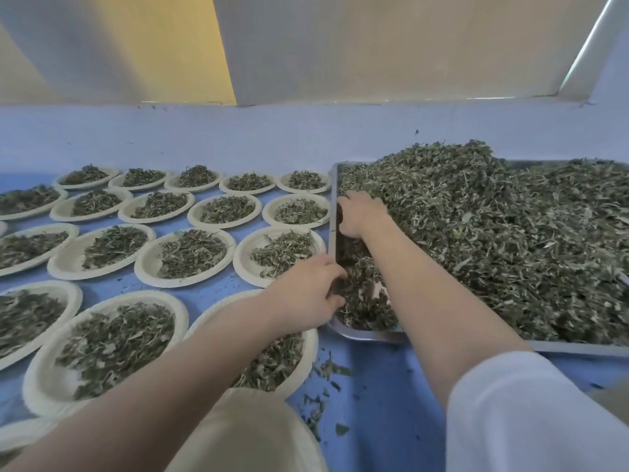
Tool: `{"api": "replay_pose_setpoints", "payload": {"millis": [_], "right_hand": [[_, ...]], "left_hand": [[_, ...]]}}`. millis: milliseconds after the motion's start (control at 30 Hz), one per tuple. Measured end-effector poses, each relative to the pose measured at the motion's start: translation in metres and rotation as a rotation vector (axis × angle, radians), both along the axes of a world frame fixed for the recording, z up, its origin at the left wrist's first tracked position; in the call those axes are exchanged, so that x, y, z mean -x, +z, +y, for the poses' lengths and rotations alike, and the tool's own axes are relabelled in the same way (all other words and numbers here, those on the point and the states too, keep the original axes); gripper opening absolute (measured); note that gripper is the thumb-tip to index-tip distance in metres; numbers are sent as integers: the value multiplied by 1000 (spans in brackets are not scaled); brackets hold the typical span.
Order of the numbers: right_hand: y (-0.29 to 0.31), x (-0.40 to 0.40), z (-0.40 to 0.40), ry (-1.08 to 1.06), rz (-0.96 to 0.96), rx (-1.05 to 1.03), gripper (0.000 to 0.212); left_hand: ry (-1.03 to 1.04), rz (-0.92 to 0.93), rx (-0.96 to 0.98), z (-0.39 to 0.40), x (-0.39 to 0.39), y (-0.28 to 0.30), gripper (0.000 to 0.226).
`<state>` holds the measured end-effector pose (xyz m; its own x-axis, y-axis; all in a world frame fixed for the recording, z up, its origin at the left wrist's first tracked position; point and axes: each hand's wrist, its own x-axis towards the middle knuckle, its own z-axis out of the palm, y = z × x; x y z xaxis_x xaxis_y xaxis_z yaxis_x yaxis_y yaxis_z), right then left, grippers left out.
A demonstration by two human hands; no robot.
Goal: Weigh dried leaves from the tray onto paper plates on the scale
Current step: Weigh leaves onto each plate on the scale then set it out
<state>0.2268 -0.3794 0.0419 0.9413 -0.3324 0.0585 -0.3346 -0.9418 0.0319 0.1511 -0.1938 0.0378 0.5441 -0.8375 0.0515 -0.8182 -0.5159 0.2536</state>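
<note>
Reaching over the metal tray's (366,333) near-left rim, the left hand (306,294) curls its fingers into loose dried leaves (493,233). Farther in, the right hand (360,212) digs down into the heap, fingertips buried, grip unclear. Filled paper plates (190,253) lie left.

I am working at a blue surface (381,396) that is carrying rows of paper plates (190,257), each holding dried leaves, spreading from nine to eleven o'clock. A metal tray (371,335) heaped with leaves is sitting at two o'clock, and loose leaf crumbs (326,373) are lying scattered at six o'clock.
</note>
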Motion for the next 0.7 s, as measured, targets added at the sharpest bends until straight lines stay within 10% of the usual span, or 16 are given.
{"api": "replay_pose_setpoints", "payload": {"millis": [100, 333, 700], "right_hand": [[-10, -1, -3, -132, 99, 25, 68], [8, 11, 20, -96, 222, -81, 23], [10, 78, 22, 26, 200, -371, 33]], "left_hand": [[-2, 4, 9, 3, -3, -2, 46], [-15, -4, 3, 2, -2, -6, 46], [46, 48, 63, 3, 7, -11, 43]]}}
